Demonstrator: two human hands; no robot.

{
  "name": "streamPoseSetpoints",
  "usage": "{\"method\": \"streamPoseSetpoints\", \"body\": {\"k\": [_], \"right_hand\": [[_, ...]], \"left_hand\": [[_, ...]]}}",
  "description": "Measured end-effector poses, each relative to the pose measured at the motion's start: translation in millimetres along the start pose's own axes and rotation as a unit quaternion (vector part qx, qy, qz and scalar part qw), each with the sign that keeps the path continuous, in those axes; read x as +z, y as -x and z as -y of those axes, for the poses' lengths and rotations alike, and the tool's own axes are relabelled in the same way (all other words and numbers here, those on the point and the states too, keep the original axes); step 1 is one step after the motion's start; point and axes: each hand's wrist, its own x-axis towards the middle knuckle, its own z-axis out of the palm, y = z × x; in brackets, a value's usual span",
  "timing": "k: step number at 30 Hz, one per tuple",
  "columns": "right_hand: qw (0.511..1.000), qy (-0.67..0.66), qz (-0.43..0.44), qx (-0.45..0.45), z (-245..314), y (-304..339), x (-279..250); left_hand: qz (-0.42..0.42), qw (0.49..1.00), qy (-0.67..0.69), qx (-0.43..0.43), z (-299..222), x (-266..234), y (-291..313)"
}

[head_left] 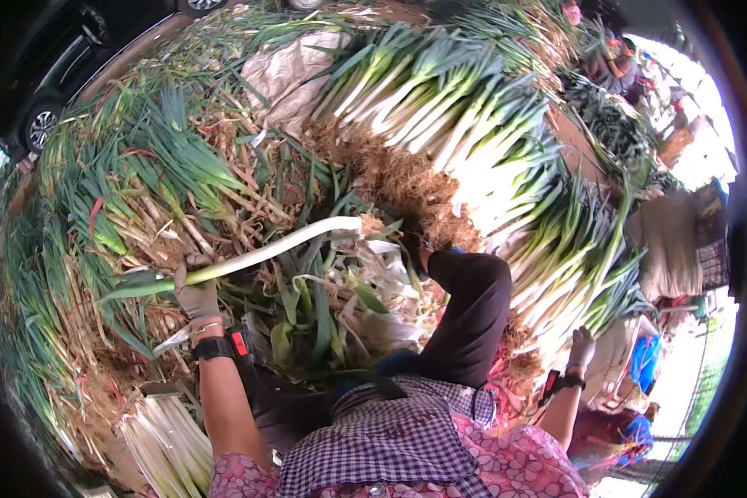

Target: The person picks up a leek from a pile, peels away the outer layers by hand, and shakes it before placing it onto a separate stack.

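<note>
My left hand (pixel 194 300), in a pale glove, is closed round a single leek (pixel 282 245) near where its white shaft turns green. The leek's rooted end points right, over a heap of stripped leaves and peelings (pixel 373 311); its green tip trails left. My right hand (pixel 582 349), also gloved, is out at the right with its fingers stretched forward and nothing visible in them. It is nearest to the front end of a long row of leeks (pixel 473 141), whose brown roots (pixel 415 187) face me.
Untidy bundled leeks (pixel 166 183) with red ties cover the left side. Peeled white leeks (pixel 166 444) lie stacked at lower left. A pale sack (pixel 295 79) is at the back, a dark car (pixel 58 75) at upper left. Another person (pixel 616 66) is at far right.
</note>
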Motion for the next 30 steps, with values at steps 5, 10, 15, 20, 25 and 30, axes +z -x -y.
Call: {"method": "streamPoseSetpoints", "body": {"k": [5, 10, 15, 20, 25, 30], "right_hand": [[0.949, -0.213, 0.042, -0.228, 242, 42, 15], [0.730, -0.224, 0.239, -0.599, 453, 161, 51], [0.700, -0.258, 0.441, -0.499, 446, 206, 128], [0.637, -0.182, 0.711, -0.234, 414, 227, 121], [0.476, -0.263, 0.839, 0.024, 410, 225, 85], [0.277, -0.287, 0.905, 0.148, 391, 219, 98]], "left_hand": [[-0.086, 0.996, -0.030, -0.011, -13, 24, 17], [-0.146, 0.989, -0.026, -0.004, -4, 71, 31], [-0.030, 0.992, -0.097, 0.080, -26, 85, 44], [-0.002, 0.993, -0.110, 0.047, -14, 82, 54], [-0.022, 0.978, -0.196, 0.063, 5, 94, 50], [0.038, 0.986, -0.158, 0.037, 10, 133, 60]]}}
